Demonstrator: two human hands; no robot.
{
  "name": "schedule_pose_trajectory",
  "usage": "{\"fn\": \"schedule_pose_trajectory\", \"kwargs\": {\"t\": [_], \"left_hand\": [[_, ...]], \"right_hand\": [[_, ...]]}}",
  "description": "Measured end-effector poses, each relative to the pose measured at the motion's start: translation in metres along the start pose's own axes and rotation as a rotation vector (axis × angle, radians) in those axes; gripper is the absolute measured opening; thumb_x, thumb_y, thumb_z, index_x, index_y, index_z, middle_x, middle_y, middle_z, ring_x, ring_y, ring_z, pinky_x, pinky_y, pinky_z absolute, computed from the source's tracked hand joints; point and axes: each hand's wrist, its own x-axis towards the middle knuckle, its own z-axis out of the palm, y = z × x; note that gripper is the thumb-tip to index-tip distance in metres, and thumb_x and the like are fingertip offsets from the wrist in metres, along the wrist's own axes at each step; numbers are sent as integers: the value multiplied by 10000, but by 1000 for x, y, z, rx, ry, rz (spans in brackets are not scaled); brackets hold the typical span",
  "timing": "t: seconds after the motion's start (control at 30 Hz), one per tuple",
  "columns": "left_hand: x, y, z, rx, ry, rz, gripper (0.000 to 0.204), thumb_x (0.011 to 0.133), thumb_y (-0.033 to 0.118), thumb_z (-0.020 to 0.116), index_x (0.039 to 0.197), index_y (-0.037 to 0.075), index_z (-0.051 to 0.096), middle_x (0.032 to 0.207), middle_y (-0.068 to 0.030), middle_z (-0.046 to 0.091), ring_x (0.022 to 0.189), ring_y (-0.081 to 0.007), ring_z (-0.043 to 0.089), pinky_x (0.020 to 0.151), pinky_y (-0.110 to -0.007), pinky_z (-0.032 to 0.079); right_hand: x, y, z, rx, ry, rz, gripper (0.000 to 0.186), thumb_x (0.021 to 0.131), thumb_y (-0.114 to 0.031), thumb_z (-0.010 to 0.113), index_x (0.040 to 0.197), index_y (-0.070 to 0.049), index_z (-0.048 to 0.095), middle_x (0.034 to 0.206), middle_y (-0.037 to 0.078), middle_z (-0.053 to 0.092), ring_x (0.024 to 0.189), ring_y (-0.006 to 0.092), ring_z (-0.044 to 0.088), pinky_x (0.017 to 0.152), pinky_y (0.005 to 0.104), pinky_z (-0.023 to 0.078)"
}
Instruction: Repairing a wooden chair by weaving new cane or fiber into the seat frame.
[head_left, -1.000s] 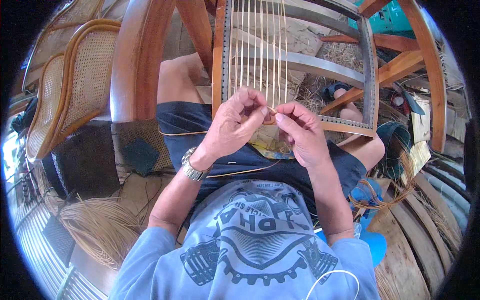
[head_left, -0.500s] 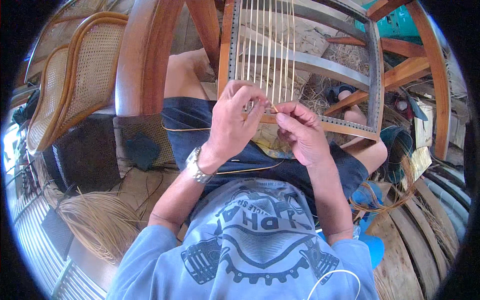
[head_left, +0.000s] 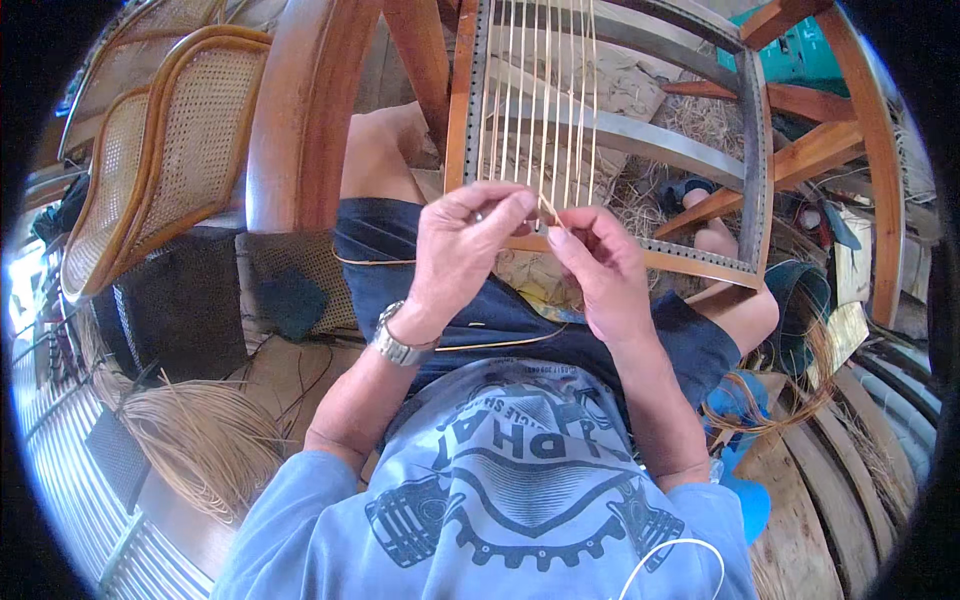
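1 strand (head_left: 551, 210) between left hand (head_left: 457, 250) and right hand (head_left: 612, 280)

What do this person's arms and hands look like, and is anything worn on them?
The left hand and right hand wear no gloves. A silver-coloured metal watch is on the left wrist; none shows on the right. The forearms are uncovered, below short light-blue sleeves.

Elbows (head_left: 336, 447) bent, left forearm (head_left: 372, 388) and right forearm (head_left: 658, 412) angled inward; left hand (head_left: 455, 250), right hand (head_left: 612, 285) close together, thumbs (head_left: 572, 253) pinched against fingers (head_left: 480, 194).
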Motion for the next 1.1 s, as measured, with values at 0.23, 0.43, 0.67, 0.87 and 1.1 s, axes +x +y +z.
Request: {"fn": "schedule_pose_trajectory", "kwargs": {"t": [0.23, 0.43, 0.67, 0.87, 1.1], "left_hand": [[9, 9, -8, -72, -112, -72, 90, 932, 55, 678, 973, -23, 662, 1047, -146, 704, 880, -163, 699, 776, -286, 605], [5, 4, -3, -6, -131, -38, 62, 933, 25, 658, 936, 0, 601, 1069, -172, 690, 898, -169, 697, 794, -287, 604], [2, 1, 6, -38, -198, 37, 50, 940, 17, 645, 937, 6, 596, 1084, -165, 685, 947, -180, 689, 872, -313, 579], [-1, -11, 13, -252, -134, -37, 43, 966, 35, 610, 963, 18, 570, 1131, -151, 664, 986, -184, 679, 901, -326, 570], [-1, -8, 10, -209, -199, -68, 58, 975, 57, 608, 980, 11, 574, 1141, -140, 655, 999, -184, 677, 896, -329, 573]], "right_hand": [[-23, -11, -25, -12, -114, 172, 277, 980, -210, 639, 1174, -16, 601, 875, 3, 604, 747, 53, 569, 678, 211, 476], [-7, -25, -28, -268, -122, 48, 347, 999, -259, 612, 1220, 6, 572, 972, 51, 641, 829, 94, 626, 743, 243, 514], [2, -46, -44, -482, -230, 89, 220, 1000, -159, 586, 1106, 32, 603, 882, 37, 641, 748, 93, 618, 684, 249, 518], [0, -26, -25, -232, -69, 117, 132, 986, -81, 581, 1086, 5, 588, 859, 16, 617, 705, 89, 605, 639, 231, 508], [5, -4, -27, -373, 13, -142, 116, 974, -62, 602, 1082, -19, 609, 829, -15, 602, 676, 32, 519, 582, 197, 422]]}}
